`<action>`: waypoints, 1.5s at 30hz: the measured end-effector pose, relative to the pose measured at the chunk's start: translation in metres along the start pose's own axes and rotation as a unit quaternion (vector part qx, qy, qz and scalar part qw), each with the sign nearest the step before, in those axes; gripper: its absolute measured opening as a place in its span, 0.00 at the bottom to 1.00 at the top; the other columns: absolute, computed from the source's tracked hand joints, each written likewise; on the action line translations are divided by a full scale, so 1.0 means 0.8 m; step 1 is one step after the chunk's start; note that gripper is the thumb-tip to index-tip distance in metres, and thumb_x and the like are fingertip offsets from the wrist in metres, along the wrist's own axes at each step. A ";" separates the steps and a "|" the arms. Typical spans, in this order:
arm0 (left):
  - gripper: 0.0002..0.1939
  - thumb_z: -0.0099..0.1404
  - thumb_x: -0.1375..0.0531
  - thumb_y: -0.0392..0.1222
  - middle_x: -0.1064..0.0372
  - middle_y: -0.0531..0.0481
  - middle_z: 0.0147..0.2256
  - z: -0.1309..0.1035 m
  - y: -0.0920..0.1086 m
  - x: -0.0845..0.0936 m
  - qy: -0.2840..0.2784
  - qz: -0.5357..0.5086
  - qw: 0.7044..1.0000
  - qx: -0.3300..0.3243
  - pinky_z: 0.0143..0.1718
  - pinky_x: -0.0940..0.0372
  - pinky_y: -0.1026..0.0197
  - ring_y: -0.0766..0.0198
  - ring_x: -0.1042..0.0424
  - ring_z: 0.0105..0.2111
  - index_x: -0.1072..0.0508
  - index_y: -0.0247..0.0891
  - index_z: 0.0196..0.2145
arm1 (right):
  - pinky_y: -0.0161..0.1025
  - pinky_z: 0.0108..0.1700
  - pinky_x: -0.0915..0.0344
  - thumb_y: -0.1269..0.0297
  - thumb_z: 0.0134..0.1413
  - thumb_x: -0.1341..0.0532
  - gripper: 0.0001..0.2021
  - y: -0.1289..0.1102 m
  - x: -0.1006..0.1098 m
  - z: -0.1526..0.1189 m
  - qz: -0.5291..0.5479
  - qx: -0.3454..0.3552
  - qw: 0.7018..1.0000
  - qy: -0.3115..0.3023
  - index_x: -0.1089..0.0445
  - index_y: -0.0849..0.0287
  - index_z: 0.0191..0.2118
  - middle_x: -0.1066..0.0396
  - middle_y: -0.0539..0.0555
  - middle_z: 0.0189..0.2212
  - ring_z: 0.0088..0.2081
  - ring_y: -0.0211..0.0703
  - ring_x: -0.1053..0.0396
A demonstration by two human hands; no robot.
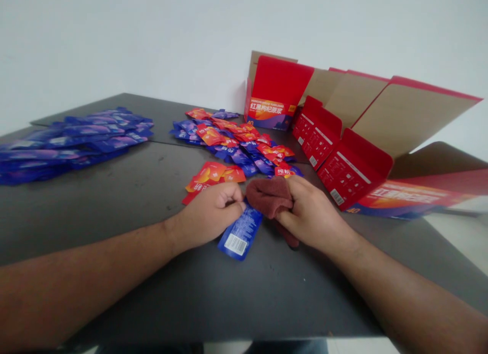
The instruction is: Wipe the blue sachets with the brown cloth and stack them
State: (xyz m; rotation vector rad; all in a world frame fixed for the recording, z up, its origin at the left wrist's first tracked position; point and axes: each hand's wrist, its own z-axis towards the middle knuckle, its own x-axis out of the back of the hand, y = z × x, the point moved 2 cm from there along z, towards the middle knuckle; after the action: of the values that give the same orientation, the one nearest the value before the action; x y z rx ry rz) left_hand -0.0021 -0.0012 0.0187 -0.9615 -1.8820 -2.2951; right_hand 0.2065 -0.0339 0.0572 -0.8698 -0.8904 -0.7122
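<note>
A blue sachet with a white barcode label slants down from between my hands, its printed back facing up. My left hand is closed, thumb and finger pinching the sachet near its upper edge. Bunched in my right hand is a brown cloth, its front fold lying over the sachet's top end. That end is hidden under the cloth. Several red-orange sachets lie just beyond my left hand, partly covered by it.
Behind my hands spreads a mixed heap of red and blue sachets. A long pile of blue sachets lies at the left on the dark table. Open red cartons stand at the right, flaps raised, before a pale wall.
</note>
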 end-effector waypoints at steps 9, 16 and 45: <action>0.09 0.67 0.42 0.43 0.35 0.57 0.25 0.004 -0.009 -0.001 0.012 -0.048 0.999 -0.007 0.26 0.42 0.65 0.69 0.37 0.25 0.33 0.39 0.30 | 0.40 0.38 0.38 0.72 0.49 0.38 0.08 0.000 -0.004 -0.004 -0.013 0.016 1.000 -0.007 0.37 0.56 0.34 0.34 0.51 0.33 0.36 0.45 0.34; 0.09 0.66 0.41 0.42 0.37 0.57 0.25 0.005 -0.009 -0.001 0.022 -0.079 0.997 0.007 0.24 0.44 0.67 0.70 0.39 0.25 0.33 0.38 0.29 | 0.39 0.39 0.38 0.71 0.51 0.38 0.07 -0.004 -0.007 -0.005 -0.008 0.058 0.997 -0.052 0.37 0.56 0.35 0.34 0.51 0.35 0.38 0.45 0.34; 0.10 0.68 0.42 0.45 0.34 0.56 0.26 0.005 -0.002 0.002 0.060 0.005 0.998 0.006 0.28 0.42 0.64 0.67 0.37 0.27 0.31 0.38 0.29 | 0.40 0.43 0.36 0.68 0.56 0.37 0.08 -0.026 -0.014 -0.016 -0.041 0.135 0.981 -0.130 0.32 0.56 0.43 0.31 0.53 0.39 0.42 0.46 0.33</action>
State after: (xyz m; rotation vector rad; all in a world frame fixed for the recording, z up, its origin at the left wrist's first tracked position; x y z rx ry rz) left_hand -0.0024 0.0031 0.0182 -0.8094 -1.8370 -2.2764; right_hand 0.1889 -0.0528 0.0496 -0.6938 -1.2319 -0.5381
